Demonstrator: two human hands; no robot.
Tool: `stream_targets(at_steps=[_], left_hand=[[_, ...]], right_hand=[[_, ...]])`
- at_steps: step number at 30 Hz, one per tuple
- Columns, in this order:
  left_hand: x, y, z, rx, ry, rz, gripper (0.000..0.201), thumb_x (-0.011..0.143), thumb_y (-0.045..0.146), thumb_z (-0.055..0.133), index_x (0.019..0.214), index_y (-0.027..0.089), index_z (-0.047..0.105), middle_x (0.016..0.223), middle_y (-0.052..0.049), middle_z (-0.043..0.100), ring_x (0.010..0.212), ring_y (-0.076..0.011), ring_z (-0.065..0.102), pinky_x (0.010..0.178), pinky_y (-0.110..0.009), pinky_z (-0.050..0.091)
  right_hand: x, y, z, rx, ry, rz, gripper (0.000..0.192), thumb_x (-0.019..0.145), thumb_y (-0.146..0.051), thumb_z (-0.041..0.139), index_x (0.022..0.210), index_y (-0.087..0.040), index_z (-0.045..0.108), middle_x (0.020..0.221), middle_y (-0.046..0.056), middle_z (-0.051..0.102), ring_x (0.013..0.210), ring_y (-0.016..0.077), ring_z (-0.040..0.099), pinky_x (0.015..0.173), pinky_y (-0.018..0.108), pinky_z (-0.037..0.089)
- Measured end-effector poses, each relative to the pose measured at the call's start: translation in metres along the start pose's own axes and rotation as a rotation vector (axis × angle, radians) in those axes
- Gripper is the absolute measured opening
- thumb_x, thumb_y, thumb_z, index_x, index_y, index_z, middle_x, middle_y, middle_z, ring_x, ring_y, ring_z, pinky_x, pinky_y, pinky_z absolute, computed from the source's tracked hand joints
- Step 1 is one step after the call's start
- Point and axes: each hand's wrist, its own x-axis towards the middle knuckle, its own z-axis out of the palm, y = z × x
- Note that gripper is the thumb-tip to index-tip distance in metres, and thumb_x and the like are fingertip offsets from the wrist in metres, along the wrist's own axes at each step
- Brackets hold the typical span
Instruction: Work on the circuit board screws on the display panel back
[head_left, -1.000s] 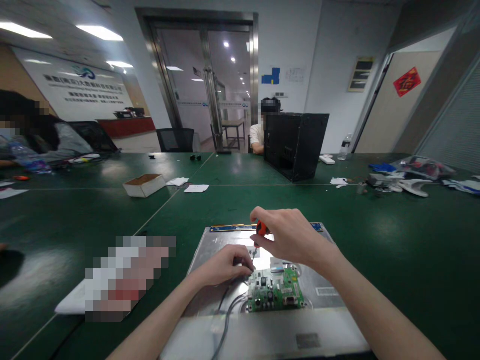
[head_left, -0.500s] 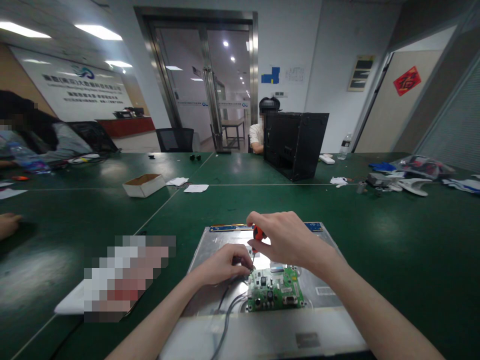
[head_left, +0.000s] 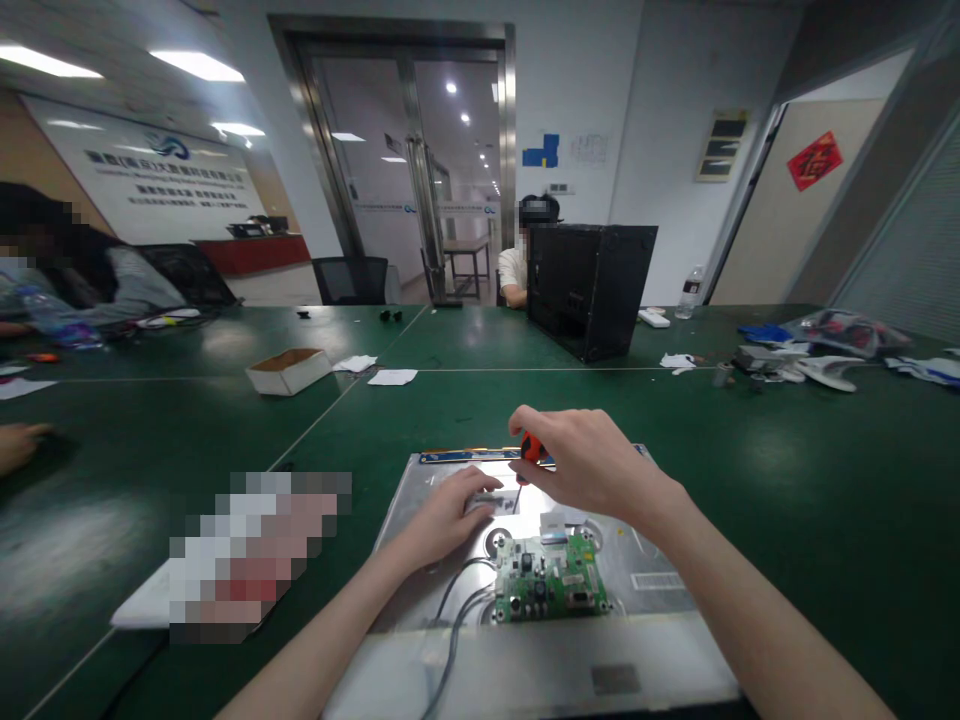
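In the head view, a flat metal display panel [head_left: 652,560] lies on the green table, back side up. A green circuit board [head_left: 551,578] sits on it, with grey cables [head_left: 454,640] running off its left side. My right hand [head_left: 592,460] grips a screwdriver [head_left: 532,448] by its red and black handle; the thin shaft points down over the panel, above the board. My left hand [head_left: 450,515] hovers over or rests on the panel left of the shaft, thumb and fingers apart, with nothing visible between them. A round hole or mount [head_left: 497,541] shows at the board's upper left corner.
A black computer case [head_left: 592,290] stands across the table, a person [head_left: 514,270] behind it. To the left are a small open box [head_left: 289,371], papers [head_left: 392,377], a blurred-out item [head_left: 142,597] and another person's hand [head_left: 21,445]. Assorted parts [head_left: 780,362] lie far right.
My right hand has lifted the screwdriver slightly up and right, away from the board's upper left corner. My left hand has moved up from that corner and its fingers have spread.
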Motion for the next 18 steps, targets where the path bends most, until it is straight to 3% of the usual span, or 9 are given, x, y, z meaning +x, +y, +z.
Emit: stream_targets(at_steps=[9,18], left_hand=[[-0.001,0.008,0.002,0.112,-0.019,0.039,0.010,0.083,0.018,0.058,0.089,0.017,0.066,0.093,-0.007,0.065,0.091,-0.0229,0.059,0.081,-0.033,0.045],[-0.002,0.015,-0.005,0.188,-0.092,-0.005,0.012,0.081,0.013,0.052,0.078,0.017,0.062,0.084,-0.005,0.063,0.079,-0.0203,0.058,0.071,-0.028,0.043]], right_hand=[[0.001,-0.002,-0.001,-0.010,-0.011,0.002,0.021,0.086,-0.030,0.058,0.104,-0.020,0.054,0.083,0.001,0.072,0.067,0.0165,0.063,0.053,0.027,0.022],[-0.002,-0.005,-0.007,0.010,-0.042,-0.012,0.020,0.086,-0.028,0.059,0.103,-0.020,0.053,0.084,0.001,0.071,0.068,0.0161,0.062,0.054,0.026,0.024]])
